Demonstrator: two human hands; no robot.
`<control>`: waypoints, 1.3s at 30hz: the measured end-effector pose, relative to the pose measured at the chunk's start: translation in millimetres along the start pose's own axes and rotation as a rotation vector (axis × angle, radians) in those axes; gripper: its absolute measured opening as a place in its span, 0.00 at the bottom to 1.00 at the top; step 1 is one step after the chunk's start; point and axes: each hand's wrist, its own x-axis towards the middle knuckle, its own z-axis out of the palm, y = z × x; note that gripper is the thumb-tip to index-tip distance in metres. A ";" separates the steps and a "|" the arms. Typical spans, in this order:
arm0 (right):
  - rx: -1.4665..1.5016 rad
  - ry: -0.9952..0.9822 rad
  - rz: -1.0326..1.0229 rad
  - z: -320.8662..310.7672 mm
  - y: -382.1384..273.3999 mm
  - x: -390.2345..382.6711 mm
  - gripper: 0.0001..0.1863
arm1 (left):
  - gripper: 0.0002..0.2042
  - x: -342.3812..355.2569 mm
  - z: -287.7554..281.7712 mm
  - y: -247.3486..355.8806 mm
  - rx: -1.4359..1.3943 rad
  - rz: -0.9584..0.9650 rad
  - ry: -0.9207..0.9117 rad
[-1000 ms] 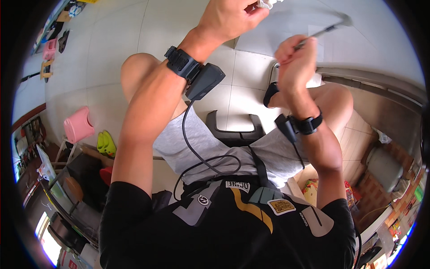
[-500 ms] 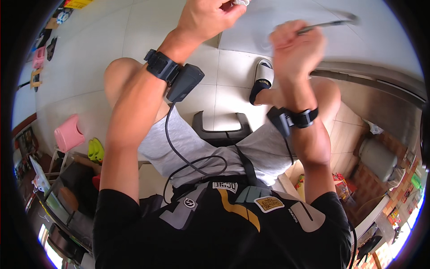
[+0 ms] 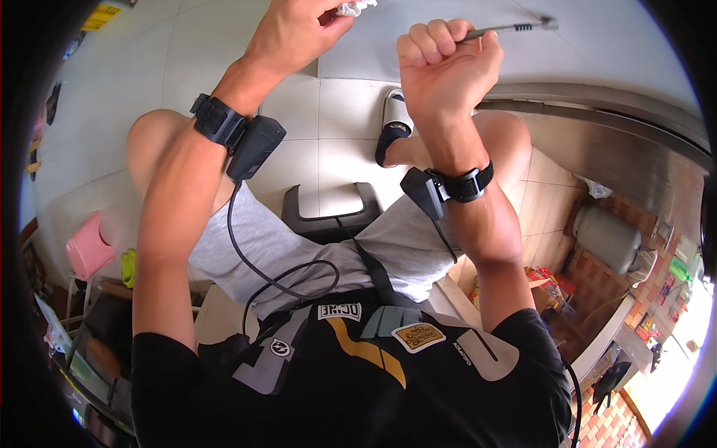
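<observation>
Slim grey metal rod (image 3: 511, 28), far right of scene, long axis near-horizontal, free end pointing right with a slight upward tilt. Gripped at its left end in clenched right hand (image 3: 444, 63), fingers curled tight round it. Crumpled white scrap (image 3: 354, 7) at far edge, pinched in left hand (image 3: 295, 33). Black wrist straps (image 3: 216, 119) on both forearms. Pale tiled floor (image 3: 149, 67) below; pink stool (image 3: 88, 246) at left.
</observation>
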 end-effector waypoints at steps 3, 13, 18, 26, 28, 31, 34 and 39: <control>0.209 0.013 0.029 -15.1 -9.4 12.5 0.17 | 0.11 -1.0 1.3 -3.0 0.031 0.060 -0.055; 0.453 0.165 0.112 -23.1 -17.4 18.3 0.18 | 0.11 0.7 -1.6 3.5 -0.011 0.090 0.039; 0.437 0.146 0.108 -24.5 -15.8 19.4 0.19 | 0.10 11.1 -4.9 -3.5 0.018 0.160 0.104; 0.235 0.272 0.108 -33.4 -12.8 21.0 0.15 | 0.09 4.0 -17.0 -16.0 0.014 0.168 0.102; 0.005 0.266 0.013 -29.7 -19.4 19.7 0.15 | 0.09 0.9 -20.3 -18.8 0.060 0.177 0.066; -0.279 0.231 -0.215 -19.7 -21.8 16.2 0.18 | 0.10 -3.4 -18.3 -21.9 0.077 0.188 0.039; -0.289 0.144 -0.056 -17.0 9.7 -0.5 0.21 | 0.11 1.5 -10.3 -18.6 0.012 0.197 0.055; -0.327 0.225 0.039 -3.0 46.9 -19.7 0.24 | 0.11 6.9 -11.0 -18.0 -0.031 0.231 0.102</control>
